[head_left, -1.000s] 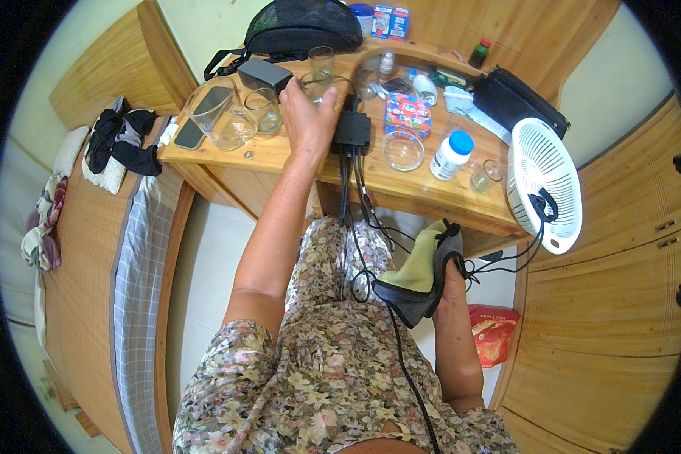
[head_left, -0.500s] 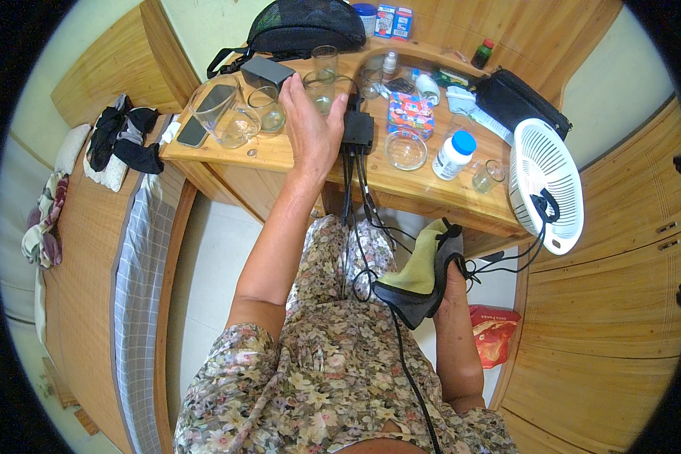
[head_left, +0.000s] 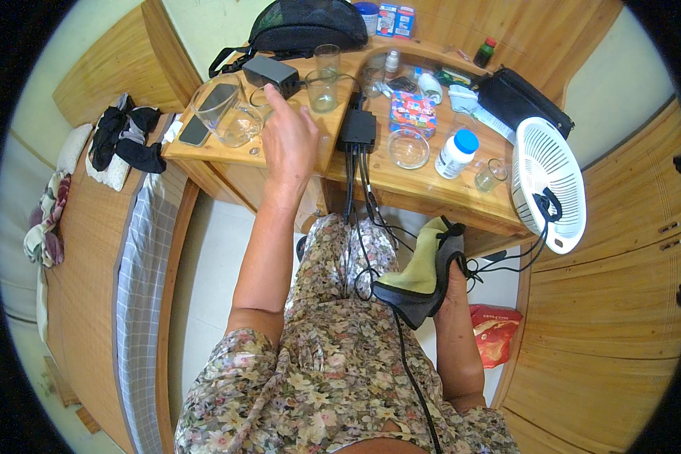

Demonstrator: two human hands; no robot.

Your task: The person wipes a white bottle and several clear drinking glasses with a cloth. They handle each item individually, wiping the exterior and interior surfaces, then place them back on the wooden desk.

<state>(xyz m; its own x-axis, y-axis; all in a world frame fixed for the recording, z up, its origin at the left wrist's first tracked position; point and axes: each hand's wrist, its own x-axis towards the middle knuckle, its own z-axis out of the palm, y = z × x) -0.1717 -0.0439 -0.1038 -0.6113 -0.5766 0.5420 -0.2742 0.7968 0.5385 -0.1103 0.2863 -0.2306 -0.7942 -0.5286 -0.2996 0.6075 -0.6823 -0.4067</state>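
My left hand (head_left: 289,144) is over the left part of the wooden table (head_left: 219,157), thumb and fingers apart. It covers most of a small glass (head_left: 257,98); whether it touches it is hidden. A large clear glass jug (head_left: 231,113) stands to its left, and two glass tumblers, one nearer (head_left: 323,94) and one farther (head_left: 328,57), to its right. Beyond the fingers lies a dark grey box (head_left: 272,73). Below the table edge, my right hand (head_left: 454,281) is closed on a yellow-green and grey fabric piece (head_left: 424,268) with black trim and cords.
Cables run down from a black box (head_left: 358,130) at the table's front. To the right are a glass bowl (head_left: 408,148), a white bottle with blue lid (head_left: 457,153), a small glass (head_left: 492,175) and a white basket (head_left: 550,181). A phone (head_left: 197,130) lies left.
My left hand has moved left and slightly toward me, away from the nearer tumbler and over the small glass. The right hand and the fabric piece stay in place.
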